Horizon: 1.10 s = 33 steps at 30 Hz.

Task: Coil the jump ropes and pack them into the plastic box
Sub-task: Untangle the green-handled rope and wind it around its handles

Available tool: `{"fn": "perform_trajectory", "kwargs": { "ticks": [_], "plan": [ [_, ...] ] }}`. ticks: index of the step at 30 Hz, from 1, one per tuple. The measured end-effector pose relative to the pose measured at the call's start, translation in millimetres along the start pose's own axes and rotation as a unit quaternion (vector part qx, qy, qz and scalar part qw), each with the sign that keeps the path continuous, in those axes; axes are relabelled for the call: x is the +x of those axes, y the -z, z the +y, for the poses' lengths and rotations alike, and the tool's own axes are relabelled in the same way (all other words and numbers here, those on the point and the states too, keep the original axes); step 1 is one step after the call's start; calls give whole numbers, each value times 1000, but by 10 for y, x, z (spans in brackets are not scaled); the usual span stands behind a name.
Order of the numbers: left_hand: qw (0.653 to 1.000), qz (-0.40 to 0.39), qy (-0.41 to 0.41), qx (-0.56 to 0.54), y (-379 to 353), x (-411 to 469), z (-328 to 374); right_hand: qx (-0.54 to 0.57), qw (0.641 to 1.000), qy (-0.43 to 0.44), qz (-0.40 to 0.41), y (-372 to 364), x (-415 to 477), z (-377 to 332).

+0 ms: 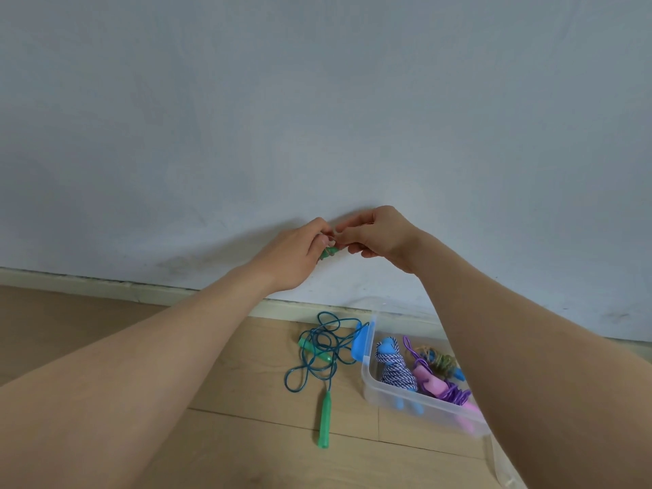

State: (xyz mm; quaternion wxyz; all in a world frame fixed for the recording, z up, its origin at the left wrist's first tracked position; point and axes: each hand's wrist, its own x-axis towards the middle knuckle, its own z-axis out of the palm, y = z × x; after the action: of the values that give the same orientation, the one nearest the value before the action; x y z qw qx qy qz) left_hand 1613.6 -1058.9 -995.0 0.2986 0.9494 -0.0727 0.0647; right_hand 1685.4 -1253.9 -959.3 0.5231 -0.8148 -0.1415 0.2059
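Observation:
Raised in front of the wall, my left hand [293, 255] and my right hand [381, 238] meet fingertip to fingertip. Between them they pinch a small green object [328, 252] crossed by a thin tan band; fingers hide most of it. A teal jump rope [317, 351] with green handles [324, 425] lies loose and tangled on the floor. To its right stands the clear plastic box [368, 390] with a blue latch. It holds a coiled blue-and-white braided rope [395, 368], a purple rope with pink handles [437, 382] and a multicoloured coiled rope [437, 360].
The box sits close to the skirting board [106, 285] of a pale blue wall. A clear plastic piece, perhaps the lid [504, 467], lies at the box's near right end, partly behind my right forearm. Wooden floor [247, 453] stretches left and toward me.

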Motion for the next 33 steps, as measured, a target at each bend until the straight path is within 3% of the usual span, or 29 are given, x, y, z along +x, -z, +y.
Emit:
{"fn": "perform_trajectory", "kwargs": {
  "ticks": [8, 23, 33],
  "plan": [
    [999, -9, 30, 38, 18, 15, -14, -39, 997, 63, 4, -78, 25, 56],
    [988, -10, 102, -113, 125, 1, 92, -58, 992, 106, 28, -313, 26, -92],
    [976, -68, 118, -171, 178, -2, 108, -32, 995, 83, 33, -284, -14, -89]
  ]
}}
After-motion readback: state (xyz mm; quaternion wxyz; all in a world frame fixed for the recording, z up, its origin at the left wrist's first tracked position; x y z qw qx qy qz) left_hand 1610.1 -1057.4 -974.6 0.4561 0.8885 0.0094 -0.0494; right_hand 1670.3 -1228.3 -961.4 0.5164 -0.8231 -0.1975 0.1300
